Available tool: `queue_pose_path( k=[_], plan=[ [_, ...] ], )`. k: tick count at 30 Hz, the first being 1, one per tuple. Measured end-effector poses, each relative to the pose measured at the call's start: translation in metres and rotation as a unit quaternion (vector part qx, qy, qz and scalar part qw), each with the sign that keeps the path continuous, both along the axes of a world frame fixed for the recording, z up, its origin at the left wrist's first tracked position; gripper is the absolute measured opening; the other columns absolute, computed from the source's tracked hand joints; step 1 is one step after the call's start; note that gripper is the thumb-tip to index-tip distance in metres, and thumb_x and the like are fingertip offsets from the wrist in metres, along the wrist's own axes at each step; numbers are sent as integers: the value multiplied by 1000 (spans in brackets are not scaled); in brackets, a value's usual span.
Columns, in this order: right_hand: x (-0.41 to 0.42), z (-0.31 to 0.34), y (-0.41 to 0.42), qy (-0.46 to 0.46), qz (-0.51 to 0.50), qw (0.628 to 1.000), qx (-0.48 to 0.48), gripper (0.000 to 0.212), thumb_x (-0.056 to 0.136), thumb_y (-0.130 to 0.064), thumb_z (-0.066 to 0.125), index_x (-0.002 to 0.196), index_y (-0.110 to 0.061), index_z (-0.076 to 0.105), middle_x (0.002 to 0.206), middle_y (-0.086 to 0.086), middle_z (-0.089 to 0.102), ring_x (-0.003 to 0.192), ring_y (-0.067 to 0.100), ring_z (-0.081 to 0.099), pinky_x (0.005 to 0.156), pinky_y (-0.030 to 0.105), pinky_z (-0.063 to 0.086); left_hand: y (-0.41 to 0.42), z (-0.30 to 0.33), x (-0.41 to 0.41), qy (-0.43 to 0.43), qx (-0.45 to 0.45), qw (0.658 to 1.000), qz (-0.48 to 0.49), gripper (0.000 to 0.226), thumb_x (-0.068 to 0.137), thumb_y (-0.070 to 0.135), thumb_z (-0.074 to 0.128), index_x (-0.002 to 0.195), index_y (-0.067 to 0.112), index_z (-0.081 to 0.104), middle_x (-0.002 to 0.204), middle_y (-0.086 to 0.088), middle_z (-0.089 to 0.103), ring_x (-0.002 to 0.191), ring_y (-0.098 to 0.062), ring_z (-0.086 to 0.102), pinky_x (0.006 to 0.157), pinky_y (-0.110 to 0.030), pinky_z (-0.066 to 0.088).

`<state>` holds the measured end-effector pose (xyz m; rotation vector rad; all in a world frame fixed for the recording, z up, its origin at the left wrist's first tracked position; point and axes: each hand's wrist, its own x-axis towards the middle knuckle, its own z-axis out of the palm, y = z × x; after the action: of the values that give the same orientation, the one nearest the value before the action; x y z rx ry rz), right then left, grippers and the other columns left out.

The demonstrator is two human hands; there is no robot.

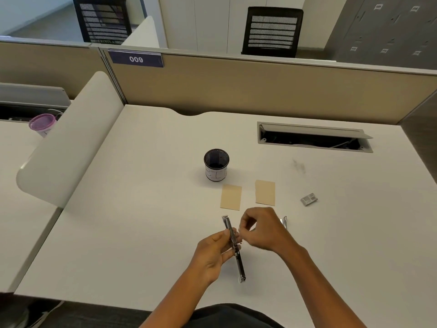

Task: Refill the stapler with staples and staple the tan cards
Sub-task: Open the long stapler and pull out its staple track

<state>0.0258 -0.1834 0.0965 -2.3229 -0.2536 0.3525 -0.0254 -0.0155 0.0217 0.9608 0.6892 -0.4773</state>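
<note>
Refilling looks underway: left hand (212, 253) grips the opened stapler (234, 247) near the desk's front edge, right hand (262, 229) pinches at its channel, staples unclear. Two cards (231, 197) lie apart beyond, unstapled; box (309, 199) far right.

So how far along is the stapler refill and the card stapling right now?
Early on. The stapler is opened out flat and held in the left hand, while the right hand pinches something small at its channel, too blurred to identify. The staple box sits to the right on the desk. The two tan cards lie apart, unstapled: stacking and stapling remain.
</note>
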Motion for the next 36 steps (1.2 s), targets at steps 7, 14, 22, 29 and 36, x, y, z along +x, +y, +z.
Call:
queue_pose_path(
  k=[7, 14, 22, 29, 36],
  plan=[
    [69, 7, 5, -72, -62, 994, 56, 13, 86, 2, 70, 93, -8, 74, 79, 4, 74, 70, 22, 72, 70, 31, 61, -6, -9, 6, -4, -33, 999, 9, 27, 102, 18, 71, 125, 5, 73, 115, -23, 80, 109, -35, 79, 83, -42, 68],
    [162, 5, 49, -142, -66, 986, 51, 17, 88, 7, 71, 98, -2, 81, 94, 12, 77, 81, 25, 72, 78, 25, 59, -11, -15, 8, -27, -46, 998, -20, 31, 103, 20, 70, 133, 12, 68, 119, -19, 79, 115, -34, 78, 91, -43, 66],
    [204, -9, 66, -124, -52, 991, -7, 27, 91, 8, 69, 111, -5, 81, 110, 13, 79, 105, 27, 73, 98, 37, 58, -16, -17, 9, -38, -62, 996, -51, 27, 109, 15, 59, 135, 8, 63, 123, -16, 80, 118, -28, 77, 90, -32, 65],
    [172, -9, 39, -162, -103, 979, 63, 16, 90, 1, 72, 102, -4, 82, 96, 8, 81, 85, 18, 74, 81, 26, 61, -19, -20, 16, -26, -50, 998, -40, 26, 109, 12, 58, 135, 11, 63, 124, -12, 80, 119, -28, 76, 105, -43, 60],
    [42, -55, -26, -125, -139, 981, 57, 17, 90, -14, 81, 107, -13, 81, 92, -2, 74, 73, 10, 65, 67, 26, 55, -22, -29, 23, -28, -49, 998, -4, 22, 110, 7, 55, 131, 6, 63, 124, -13, 80, 120, -29, 76, 100, -38, 60]
  ],
)
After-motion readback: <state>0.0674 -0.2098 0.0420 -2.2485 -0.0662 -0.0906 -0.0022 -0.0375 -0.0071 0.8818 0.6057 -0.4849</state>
